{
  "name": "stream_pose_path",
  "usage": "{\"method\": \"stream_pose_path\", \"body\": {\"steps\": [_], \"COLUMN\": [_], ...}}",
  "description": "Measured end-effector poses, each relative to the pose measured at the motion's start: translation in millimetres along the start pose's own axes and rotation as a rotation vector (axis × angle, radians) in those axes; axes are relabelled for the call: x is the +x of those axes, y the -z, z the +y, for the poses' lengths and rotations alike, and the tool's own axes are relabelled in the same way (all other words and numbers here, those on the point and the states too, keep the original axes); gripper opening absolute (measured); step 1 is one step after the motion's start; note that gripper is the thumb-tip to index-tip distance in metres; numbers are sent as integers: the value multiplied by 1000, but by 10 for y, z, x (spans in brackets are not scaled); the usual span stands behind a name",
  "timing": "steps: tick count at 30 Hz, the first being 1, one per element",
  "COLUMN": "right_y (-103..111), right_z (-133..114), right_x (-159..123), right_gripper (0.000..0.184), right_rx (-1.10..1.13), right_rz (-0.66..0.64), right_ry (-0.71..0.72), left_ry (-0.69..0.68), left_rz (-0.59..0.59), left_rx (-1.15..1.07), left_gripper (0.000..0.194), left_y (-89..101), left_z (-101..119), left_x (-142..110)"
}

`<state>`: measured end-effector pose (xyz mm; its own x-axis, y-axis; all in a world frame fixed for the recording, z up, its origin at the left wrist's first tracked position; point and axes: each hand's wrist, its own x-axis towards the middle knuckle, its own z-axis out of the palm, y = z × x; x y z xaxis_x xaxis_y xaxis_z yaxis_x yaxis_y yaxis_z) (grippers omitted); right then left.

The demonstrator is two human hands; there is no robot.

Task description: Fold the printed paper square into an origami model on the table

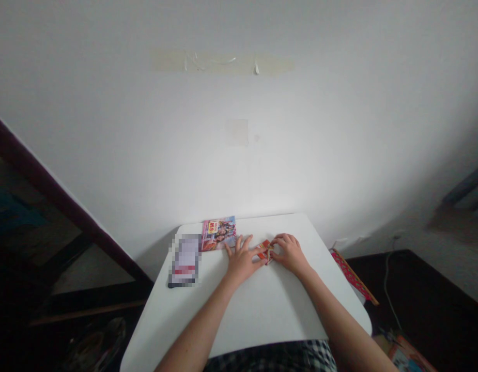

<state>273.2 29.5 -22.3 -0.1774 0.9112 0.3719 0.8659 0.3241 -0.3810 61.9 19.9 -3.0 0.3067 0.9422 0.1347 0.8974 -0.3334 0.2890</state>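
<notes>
A small red-and-orange piece of folded printed paper [264,251] lies on the white table between my two hands. My left hand [243,261] rests on the tabletop with its fingers spread, its thumb side against the paper's left edge. From the other side, my right hand [291,254] pinches the paper's right end between thumb and curled fingers. Part of the paper is hidden by the fingers, so its exact folds cannot be made out. Beyond my left fingertips lies a colourful printed leaflet [218,233].
A phone-like object [185,261], blurred out by pixels, lies left of the leaflet on the white table [262,320]. The table's far edge meets a pale wall [239,175]. Right of the table are a red patterned item [351,274] and a cable [386,284].
</notes>
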Motion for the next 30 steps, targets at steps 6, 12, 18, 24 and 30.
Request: {"method": "stream_pose_path", "body": {"steps": [6,12,18,24,30], "right_y": [4,-10,20,39,-15], "right_z": [-8,10,-12,2,39], "right_x": [-8,-21,-41,-40,-6], "right_gripper": [31,39,34,24,25], "right_rx": [-19,1,12,54,94], "right_rz": [-6,-13,-14,-18,-1], "right_ry": [5,14,29,40,54], "left_ry": [13,10,5,-14,-5], "left_rz": [-8,-2,0,-17,31], "left_rx": [-7,-23,-30,-22,-28], "left_gripper": [43,43,42,41,54], "left_y": [-3,-27,-32,-21,-45], "left_z": [2,-12,-22,-38,-40], "left_x": [-3,6,9,-1,-6]}}
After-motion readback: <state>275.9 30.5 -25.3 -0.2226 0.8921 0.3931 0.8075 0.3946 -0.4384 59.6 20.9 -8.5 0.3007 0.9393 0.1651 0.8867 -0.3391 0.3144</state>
